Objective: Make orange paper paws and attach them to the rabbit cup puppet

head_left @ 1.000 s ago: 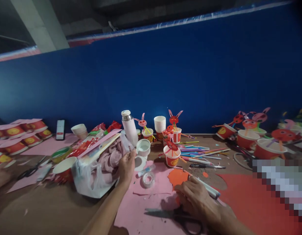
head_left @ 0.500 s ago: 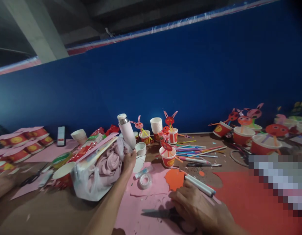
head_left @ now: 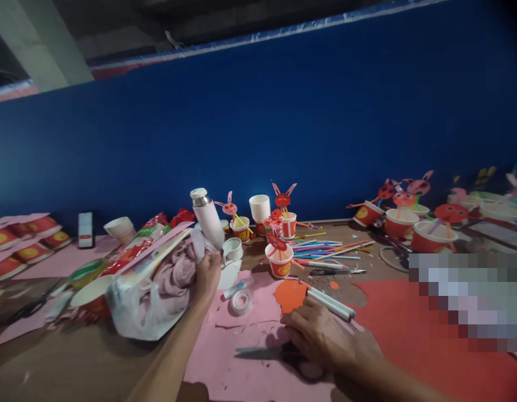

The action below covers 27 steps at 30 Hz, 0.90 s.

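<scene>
At the right edge of a white plastic bag (head_left: 137, 321) stuffed with pinkish cloth (head_left: 172, 273), my left hand (head_left: 208, 273) has its fingers against the bag, partly hidden. My right hand (head_left: 315, 332) rests low over pink paper (head_left: 225, 363), fingers curled; what is under them is hidden. Beneath that hand lie dark-handled scissors (head_left: 258, 353), blades pointing left. An orange paper piece (head_left: 290, 296) touches its fingertips, and two white markers (head_left: 331, 303) lie just behind it. A tape roll (head_left: 240, 302) and a glue stick (head_left: 234, 288) sit between my hands.
A white flask (head_left: 208, 220) stands behind the bag. Paper cups with rabbit figures (head_left: 281, 262) stand at the middle and right. Coloured sticks (head_left: 321, 250) lie loose. Red paper (head_left: 401, 324) covers the right. More scissors (head_left: 30, 310) lie left; a phone (head_left: 86, 230) stands against the blue partition (head_left: 258, 123).
The view has turned slightly, so most things appear further left and a little higher. Both hands keep nearly the same places. Another person's hand at the far left has mostly left the view.
</scene>
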Tool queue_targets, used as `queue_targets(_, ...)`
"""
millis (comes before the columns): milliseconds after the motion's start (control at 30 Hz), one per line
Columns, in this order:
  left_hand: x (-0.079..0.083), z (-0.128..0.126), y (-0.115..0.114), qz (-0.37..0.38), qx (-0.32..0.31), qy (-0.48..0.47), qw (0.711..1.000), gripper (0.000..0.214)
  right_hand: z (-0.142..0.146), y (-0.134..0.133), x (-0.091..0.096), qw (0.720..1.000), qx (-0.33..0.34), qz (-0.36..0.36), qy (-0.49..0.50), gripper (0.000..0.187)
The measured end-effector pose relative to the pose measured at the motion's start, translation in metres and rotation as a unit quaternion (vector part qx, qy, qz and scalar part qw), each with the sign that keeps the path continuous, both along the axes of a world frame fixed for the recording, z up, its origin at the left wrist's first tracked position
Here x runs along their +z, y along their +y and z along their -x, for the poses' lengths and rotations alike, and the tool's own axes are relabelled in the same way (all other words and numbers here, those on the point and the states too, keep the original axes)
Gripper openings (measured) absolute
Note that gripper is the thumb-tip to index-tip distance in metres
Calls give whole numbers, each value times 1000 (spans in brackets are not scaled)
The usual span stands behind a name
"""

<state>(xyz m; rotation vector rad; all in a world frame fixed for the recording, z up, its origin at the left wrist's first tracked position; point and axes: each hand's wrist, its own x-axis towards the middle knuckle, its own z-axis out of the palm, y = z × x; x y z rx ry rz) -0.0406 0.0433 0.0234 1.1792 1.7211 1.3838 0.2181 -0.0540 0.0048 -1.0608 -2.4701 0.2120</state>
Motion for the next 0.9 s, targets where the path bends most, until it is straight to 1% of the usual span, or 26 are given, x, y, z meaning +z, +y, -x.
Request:
queue_targets(100,6,-24,-24,23,-57,-90,994,25,0,4,-5,1000,-16,-7,9,16)
queue_targets(167,5,-43,-40,62,-116,-152,980,30,0,9,-11,999,-20,-31,26,18)
queue_targets(200,3,-52,-46,99,-168,-260,946,31,0,11,-14,998,-19,-48,38,18)
queue_targets(233,1,-60,-52,123,-193,-353,907,32,0,14,-16,996,-20,-67,53,19)
queue_targets(267,-2,-66,-56,136,-205,-416,875,33,0,16,-18,994,-22,-83,66,19)
queue_targets(300,-4,-72,-59,142,-209,-458,853,33,0,18,-20,992,-26,-95,75,19)
queue_targets(333,-7,-75,-61,140,-216,-485,836,34,0,20,-21,991,-28,-102,82,19)
queue_targets(433,-12,-79,-64,110,-228,-528,811,37,2,21,-20,991,-30,-104,83,19)
queue_targets(500,-13,-79,-66,95,-251,-553,789,41,4,20,-19,989,-26,-114,95,17)
queue_targets(567,-15,-79,-68,95,-282,-570,766,46,6,18,-17,988,-15,-116,104,17)
queue_targets(633,-15,-81,-70,106,-311,-576,749,49,9,16,-14,989,-6,-116,96,18)
queue_targets(767,-15,-85,-75,122,-353,-570,732,48,12,13,-9,992,-17,-119,43,26)
queue_targets(900,-15,-85,-77,125,-374,-556,732,51,14,12,-9,992,-27,-123,13,26)
